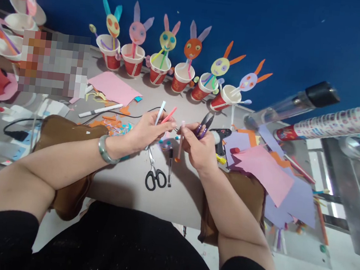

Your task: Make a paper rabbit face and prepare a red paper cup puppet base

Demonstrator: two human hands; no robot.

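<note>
My left hand is closed around a pale blue straw and a pinkish-red straw, which stick up between the fingers. Close beside it, my right hand grips a pair of purple-handled scissors, blades pointing up and away. The same hand pinches a thin pale pink strip with an orange end hanging down; whether it is straw or paper I cannot tell. Below the hands lie black-handled scissors and a black-capped pen on the table.
Behind stand several red-and-white paper cups with paper rabbit faces on straws. Pink paper and scraps lie left. A black glue gun, lilac and pink sheets and a long cup stack are right. Brown cushions flank me.
</note>
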